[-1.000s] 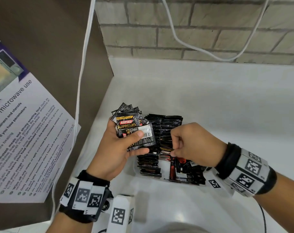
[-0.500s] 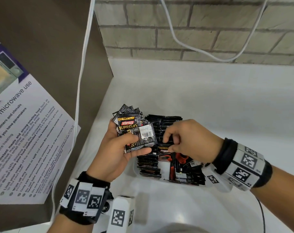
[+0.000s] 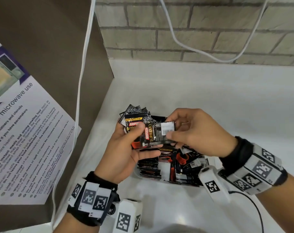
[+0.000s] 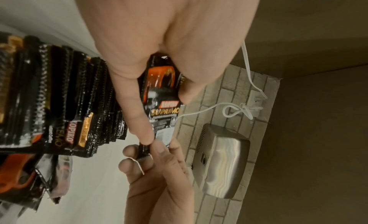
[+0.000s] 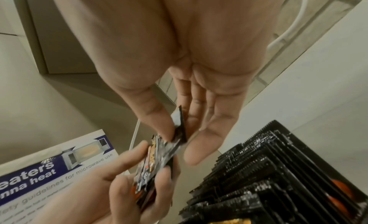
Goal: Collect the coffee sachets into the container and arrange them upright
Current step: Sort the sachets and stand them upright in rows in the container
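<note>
From the head camera, the left hand [image 3: 124, 153] grips a fanned stack of coffee sachets [image 3: 134, 120] above the white tabletop [image 3: 210, 106], thumb laid across the front. The right hand [image 3: 198, 133] pinches one sachet [image 3: 157, 134] by its barcode end, lying sideways against the front of that stack. Below both hands sits the container [image 3: 137, 175], with sachets packed on edge on the left and lying loose on the right. A microwave-use poster [image 3: 25, 140] hangs on the brown panel to the left.

The left wrist camera shows what the head view hides: the left thumb and fingers [image 4: 137, 117] clamping the stack's printed face, the right fingers meeting its far end, and a steel wall unit [image 4: 221, 161] on the brick behind.

The right wrist camera shows the pinch edge-on: thumb and forefinger [image 5: 155, 117] squeezing the thin sachet edge, remaining fingers straight and loosely spread, with upright rows of sachets [image 5: 268, 172] at lower right.
</note>
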A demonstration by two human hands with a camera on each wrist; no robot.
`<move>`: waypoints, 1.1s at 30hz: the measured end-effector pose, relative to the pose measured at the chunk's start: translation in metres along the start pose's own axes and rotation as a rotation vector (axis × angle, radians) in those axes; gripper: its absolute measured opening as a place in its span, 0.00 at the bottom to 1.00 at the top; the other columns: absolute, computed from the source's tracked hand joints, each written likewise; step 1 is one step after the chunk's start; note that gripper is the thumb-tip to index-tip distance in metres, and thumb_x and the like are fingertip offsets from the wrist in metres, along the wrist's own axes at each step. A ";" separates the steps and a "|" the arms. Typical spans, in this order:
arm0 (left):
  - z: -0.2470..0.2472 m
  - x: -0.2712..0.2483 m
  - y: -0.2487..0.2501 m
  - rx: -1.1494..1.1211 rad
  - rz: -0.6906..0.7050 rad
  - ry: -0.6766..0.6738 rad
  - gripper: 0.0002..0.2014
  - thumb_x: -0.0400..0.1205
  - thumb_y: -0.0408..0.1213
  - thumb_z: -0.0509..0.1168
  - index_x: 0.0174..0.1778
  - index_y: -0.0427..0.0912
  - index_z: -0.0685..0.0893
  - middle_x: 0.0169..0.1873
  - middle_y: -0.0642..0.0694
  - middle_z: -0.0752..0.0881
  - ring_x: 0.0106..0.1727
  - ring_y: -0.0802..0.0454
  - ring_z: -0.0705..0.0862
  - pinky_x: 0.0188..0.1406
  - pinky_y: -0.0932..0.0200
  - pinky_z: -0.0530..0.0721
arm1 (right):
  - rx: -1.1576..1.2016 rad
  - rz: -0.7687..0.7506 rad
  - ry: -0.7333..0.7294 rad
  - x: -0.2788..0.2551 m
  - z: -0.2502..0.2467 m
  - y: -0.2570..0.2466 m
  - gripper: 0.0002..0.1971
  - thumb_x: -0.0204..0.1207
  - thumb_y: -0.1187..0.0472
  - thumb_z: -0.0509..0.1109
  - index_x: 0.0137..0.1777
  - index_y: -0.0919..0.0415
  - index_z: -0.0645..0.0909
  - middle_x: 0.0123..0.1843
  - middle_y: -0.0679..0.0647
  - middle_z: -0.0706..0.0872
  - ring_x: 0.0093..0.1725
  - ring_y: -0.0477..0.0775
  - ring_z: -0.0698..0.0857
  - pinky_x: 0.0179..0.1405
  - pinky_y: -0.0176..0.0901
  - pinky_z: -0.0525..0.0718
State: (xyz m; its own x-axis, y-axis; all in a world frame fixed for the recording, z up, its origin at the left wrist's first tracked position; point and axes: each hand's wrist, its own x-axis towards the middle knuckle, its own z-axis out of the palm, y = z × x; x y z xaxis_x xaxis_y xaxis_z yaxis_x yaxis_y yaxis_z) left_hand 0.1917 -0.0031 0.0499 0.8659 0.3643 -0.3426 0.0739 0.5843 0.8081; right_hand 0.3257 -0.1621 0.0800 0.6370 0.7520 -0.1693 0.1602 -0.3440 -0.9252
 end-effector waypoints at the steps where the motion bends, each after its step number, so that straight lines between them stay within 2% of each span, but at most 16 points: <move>1: -0.001 0.000 0.001 -0.023 -0.017 0.025 0.16 0.83 0.38 0.67 0.67 0.44 0.77 0.58 0.32 0.91 0.49 0.24 0.92 0.32 0.44 0.93 | 0.043 0.003 0.059 -0.001 -0.002 -0.001 0.09 0.75 0.72 0.78 0.49 0.61 0.85 0.40 0.59 0.89 0.32 0.56 0.91 0.28 0.45 0.90; 3: -0.003 0.000 0.002 -0.064 -0.032 0.062 0.13 0.87 0.36 0.65 0.67 0.43 0.78 0.57 0.31 0.91 0.48 0.21 0.92 0.35 0.41 0.93 | 0.111 -0.058 0.251 -0.001 -0.009 -0.002 0.08 0.76 0.73 0.77 0.48 0.61 0.85 0.43 0.62 0.90 0.31 0.54 0.92 0.27 0.39 0.86; 5: -0.003 -0.001 0.002 -0.107 -0.031 0.068 0.13 0.88 0.33 0.63 0.70 0.41 0.78 0.57 0.33 0.92 0.50 0.21 0.91 0.42 0.36 0.94 | 0.083 -0.217 0.435 0.001 -0.014 -0.002 0.10 0.75 0.72 0.78 0.49 0.57 0.87 0.43 0.59 0.89 0.35 0.53 0.91 0.36 0.42 0.88; 6: -0.002 -0.002 0.001 -0.121 -0.032 0.060 0.14 0.89 0.32 0.62 0.71 0.40 0.78 0.58 0.33 0.92 0.52 0.21 0.91 0.46 0.34 0.93 | 0.047 -0.300 0.476 0.002 -0.015 -0.002 0.10 0.74 0.71 0.79 0.50 0.56 0.89 0.44 0.58 0.88 0.38 0.51 0.89 0.40 0.42 0.88; 9: 0.004 -0.002 -0.003 -0.114 -0.047 0.023 0.15 0.90 0.30 0.60 0.74 0.39 0.75 0.61 0.32 0.90 0.54 0.20 0.90 0.50 0.31 0.92 | -0.172 -0.493 0.437 0.000 -0.006 0.001 0.12 0.74 0.71 0.79 0.53 0.55 0.92 0.49 0.55 0.84 0.42 0.49 0.86 0.47 0.37 0.86; 11: 0.007 -0.002 -0.003 -0.097 -0.063 -0.012 0.16 0.90 0.31 0.60 0.74 0.40 0.74 0.62 0.30 0.89 0.54 0.19 0.90 0.47 0.34 0.93 | -0.355 -0.543 0.363 -0.003 0.005 0.005 0.13 0.74 0.70 0.80 0.55 0.54 0.92 0.51 0.51 0.85 0.44 0.39 0.83 0.49 0.35 0.84; 12: 0.008 -0.002 -0.002 -0.093 -0.065 -0.027 0.16 0.89 0.31 0.61 0.74 0.40 0.74 0.63 0.30 0.89 0.54 0.20 0.90 0.46 0.35 0.93 | -0.431 -0.546 0.316 -0.003 0.011 0.009 0.14 0.74 0.68 0.80 0.56 0.52 0.92 0.53 0.49 0.85 0.46 0.36 0.81 0.51 0.36 0.84; 13: 0.008 -0.002 -0.002 -0.089 -0.062 -0.037 0.17 0.88 0.32 0.62 0.73 0.40 0.74 0.63 0.31 0.89 0.55 0.24 0.91 0.45 0.36 0.93 | -0.489 -0.541 0.271 -0.003 0.016 0.012 0.14 0.74 0.67 0.80 0.57 0.52 0.92 0.55 0.48 0.86 0.49 0.37 0.81 0.53 0.39 0.84; 15: 0.006 -0.001 0.000 -0.061 -0.051 -0.055 0.20 0.84 0.33 0.66 0.72 0.41 0.76 0.64 0.34 0.89 0.59 0.32 0.91 0.48 0.35 0.92 | -0.554 -0.533 0.194 -0.003 0.025 0.017 0.16 0.73 0.64 0.80 0.59 0.52 0.90 0.57 0.47 0.86 0.55 0.48 0.82 0.56 0.44 0.82; 18: 0.003 -0.001 -0.002 0.004 -0.027 -0.094 0.27 0.81 0.23 0.67 0.75 0.44 0.73 0.65 0.37 0.89 0.61 0.37 0.91 0.48 0.36 0.92 | -0.560 -0.525 0.115 -0.005 0.028 0.018 0.18 0.70 0.66 0.74 0.60 0.53 0.89 0.58 0.46 0.84 0.57 0.52 0.78 0.58 0.41 0.79; 21: 0.000 -0.001 -0.003 0.049 -0.011 -0.101 0.29 0.82 0.16 0.63 0.76 0.45 0.71 0.59 0.38 0.91 0.52 0.37 0.94 0.45 0.38 0.93 | -0.470 -0.508 0.158 -0.005 0.023 0.011 0.15 0.70 0.65 0.72 0.55 0.52 0.91 0.57 0.45 0.86 0.57 0.50 0.79 0.56 0.34 0.77; 25: -0.003 -0.002 -0.002 0.179 0.004 -0.130 0.32 0.80 0.17 0.67 0.75 0.51 0.72 0.58 0.38 0.92 0.51 0.32 0.93 0.38 0.43 0.94 | -0.337 -0.332 0.360 0.006 0.004 0.002 0.14 0.79 0.52 0.75 0.63 0.46 0.85 0.57 0.43 0.83 0.50 0.42 0.83 0.48 0.31 0.80; 26: -0.004 -0.002 -0.002 0.205 0.010 -0.134 0.32 0.80 0.17 0.68 0.74 0.52 0.72 0.58 0.39 0.92 0.51 0.33 0.94 0.36 0.45 0.93 | -0.304 -0.256 0.336 0.008 -0.002 0.000 0.15 0.79 0.48 0.75 0.64 0.44 0.84 0.56 0.41 0.85 0.47 0.41 0.84 0.45 0.32 0.81; 28: -0.004 -0.002 -0.003 0.234 0.024 -0.129 0.32 0.79 0.16 0.69 0.73 0.52 0.72 0.57 0.41 0.92 0.51 0.36 0.94 0.34 0.48 0.92 | -0.267 -0.147 0.204 0.010 -0.010 0.001 0.12 0.77 0.45 0.75 0.58 0.45 0.87 0.48 0.42 0.90 0.42 0.42 0.85 0.42 0.33 0.79; 30: -0.004 -0.001 -0.004 0.235 0.036 -0.113 0.32 0.79 0.16 0.69 0.73 0.51 0.72 0.59 0.40 0.91 0.53 0.37 0.94 0.35 0.48 0.92 | -0.257 -0.124 0.117 0.007 -0.014 0.001 0.06 0.77 0.49 0.77 0.50 0.48 0.90 0.39 0.44 0.91 0.35 0.43 0.85 0.39 0.33 0.78; 33: -0.007 0.002 -0.003 0.187 0.033 -0.063 0.29 0.78 0.23 0.72 0.72 0.49 0.73 0.64 0.38 0.90 0.57 0.33 0.92 0.39 0.45 0.93 | -0.214 -0.110 0.089 0.002 -0.025 0.001 0.02 0.77 0.55 0.79 0.45 0.52 0.91 0.30 0.45 0.89 0.28 0.42 0.82 0.33 0.32 0.77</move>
State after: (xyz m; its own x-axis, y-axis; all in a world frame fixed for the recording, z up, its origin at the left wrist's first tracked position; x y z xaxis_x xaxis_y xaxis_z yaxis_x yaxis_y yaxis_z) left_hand 0.1900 0.0005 0.0435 0.8982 0.3314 -0.2888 0.1309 0.4255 0.8954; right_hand 0.3459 -0.1744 0.0872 0.6691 0.7425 -0.0325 0.3824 -0.3814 -0.8416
